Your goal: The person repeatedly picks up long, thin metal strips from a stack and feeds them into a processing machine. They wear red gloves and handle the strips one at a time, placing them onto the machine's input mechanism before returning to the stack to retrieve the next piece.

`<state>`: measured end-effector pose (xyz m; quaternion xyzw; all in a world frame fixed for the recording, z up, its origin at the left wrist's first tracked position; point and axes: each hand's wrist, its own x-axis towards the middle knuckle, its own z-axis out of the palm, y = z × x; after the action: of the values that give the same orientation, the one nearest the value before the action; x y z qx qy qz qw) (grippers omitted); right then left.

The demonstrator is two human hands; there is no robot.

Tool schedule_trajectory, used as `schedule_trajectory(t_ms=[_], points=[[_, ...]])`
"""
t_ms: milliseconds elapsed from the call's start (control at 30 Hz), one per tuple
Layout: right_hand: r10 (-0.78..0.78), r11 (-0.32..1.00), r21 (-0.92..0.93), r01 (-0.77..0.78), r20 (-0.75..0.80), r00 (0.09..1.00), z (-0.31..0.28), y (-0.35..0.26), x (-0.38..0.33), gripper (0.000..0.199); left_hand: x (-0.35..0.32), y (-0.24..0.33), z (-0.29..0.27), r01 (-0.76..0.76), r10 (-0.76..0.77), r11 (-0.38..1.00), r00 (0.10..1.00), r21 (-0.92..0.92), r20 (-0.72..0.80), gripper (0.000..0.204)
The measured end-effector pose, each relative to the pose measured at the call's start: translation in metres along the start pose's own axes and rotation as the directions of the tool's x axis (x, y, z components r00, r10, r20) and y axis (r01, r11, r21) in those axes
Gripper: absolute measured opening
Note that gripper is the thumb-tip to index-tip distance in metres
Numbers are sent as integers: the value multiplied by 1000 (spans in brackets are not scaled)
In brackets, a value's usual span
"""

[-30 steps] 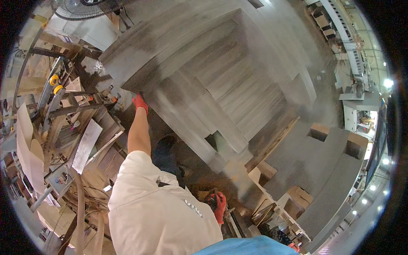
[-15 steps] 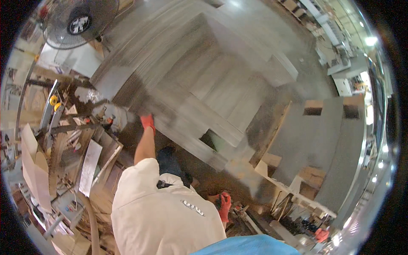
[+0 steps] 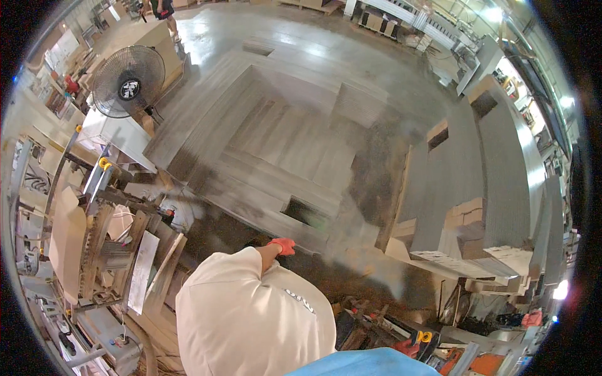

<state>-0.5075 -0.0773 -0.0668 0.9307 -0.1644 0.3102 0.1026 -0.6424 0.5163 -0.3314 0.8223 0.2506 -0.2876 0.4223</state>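
Observation:
My left hand (image 3: 283, 245), in a red glove, is held in front of my beige shirt (image 3: 251, 307), close to the near edge of a broad layout of flat greyish sheets (image 3: 263, 182). Its fingers look slightly apart, and nothing shows in them. A rectangular cutout (image 3: 302, 212) lies just beyond that hand. Low on the right, a red-gloved shape that appears to be my right hand (image 3: 406, 346) is beside yellow rollers (image 3: 424, 336) on a metal frame. Its fingers are hard to make out, and a blue surface (image 3: 370, 362) covers part of that area.
Stacks of grey corrugated board (image 3: 451, 182) with cutouts stand to the right. A round fan (image 3: 128, 81) is at the far left. Machine parts (image 3: 119, 238) with metal bars and boards crowd my left side. Another person (image 3: 164, 12) stands in the far background.
My left hand has come back from reaching far left to near my chest. The right hand has moved to the right. The view has tilted, showing more of the far floor.

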Motion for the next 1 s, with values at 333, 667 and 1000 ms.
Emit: schedule_trajectory(t_ms=[333,667,1000], points=[[5,918,372,-139,340,941,148,101,26,21,-32,14,16,319,-313,948,925,-6,-216,52],[79,958,211,-195,460,885,107,83,40,33,35,96,54,103,-70,987,968,127,-241,45],[129,964,138,-227,504,854,88,119,30,55,74,194,103,204,-205,979,974,-18,-100,44]])
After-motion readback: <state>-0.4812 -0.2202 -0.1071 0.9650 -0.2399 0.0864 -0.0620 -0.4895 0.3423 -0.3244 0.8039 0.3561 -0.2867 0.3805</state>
